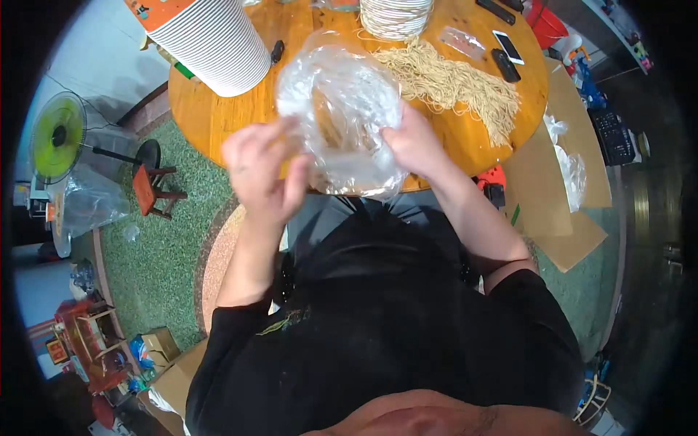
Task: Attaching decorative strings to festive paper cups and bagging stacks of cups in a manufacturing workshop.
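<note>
A clear, crinkled plastic bag (363, 80) is held up over the near edge of the wooden table. Its mouth looks spread into a ring, and the tabletop shows through the middle. My right hand (414, 142) grips the bag's right side, thumb toward the opening. Beside the bag's left edge, my left hand (263, 163) has its fingers apart and slightly blurred, with nothing visible in it. Just right of the bag lies a bundle of beige strings (458, 83).
A tall stack of white paper tubs (218, 51) leans at the table's left. Behind stands a stack of white round rims (396, 16). A phone (507, 46) and a black object (505, 65) lie right. A green fan (58, 136) and wooden stool (154, 190) stand left; flattened cardboard (538, 196) lies right.
</note>
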